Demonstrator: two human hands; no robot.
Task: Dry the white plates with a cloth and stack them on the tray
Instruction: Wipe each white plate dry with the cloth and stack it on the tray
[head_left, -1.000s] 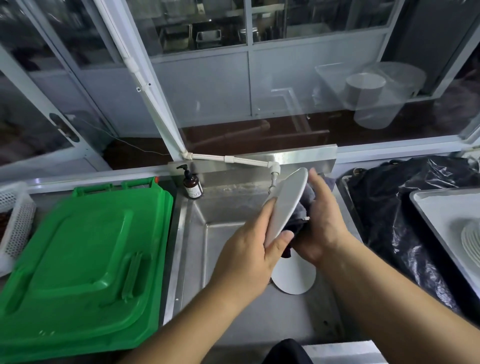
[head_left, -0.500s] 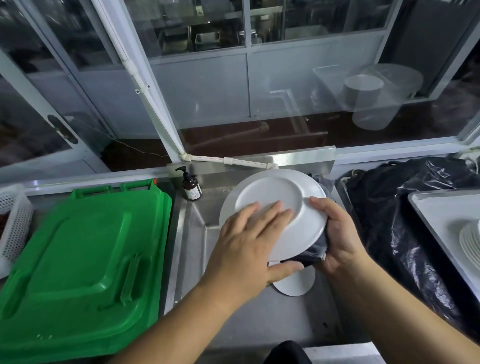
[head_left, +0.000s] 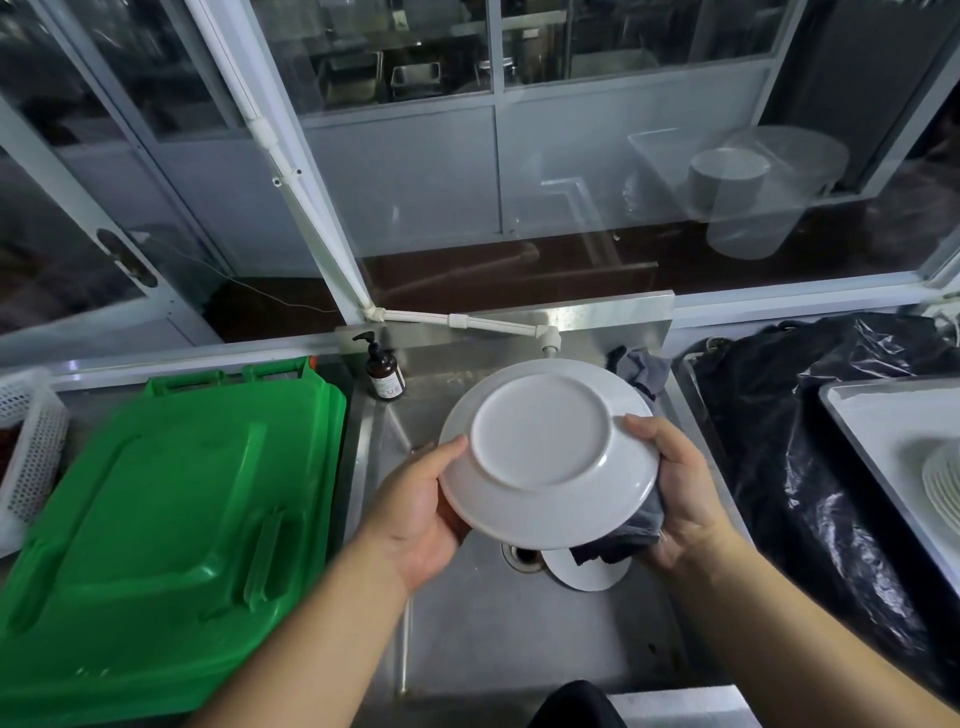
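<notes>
While its underside faces the camera, the white plate (head_left: 548, 451) sits in the middle of the frame above the steel sink (head_left: 519, 639), held between both hands. The left hand (head_left: 418, 512) grips its left rim with the thumb curled over the edge. The right hand (head_left: 678, 486) grips the right rim together with a dark cloth (head_left: 623, 535) bunched under the plate. Below them, part of another white plate (head_left: 587, 571) lies in the sink beside the drain (head_left: 522, 556). A brown pump bottle (head_left: 383, 371) stands at the sink's upper left corner. A green lid (head_left: 166, 525) fills the lower left. At the right edge, a white tray (head_left: 883, 431) carries a stack of plates (head_left: 943, 486), next to a black plastic bag (head_left: 810, 452).
</notes>
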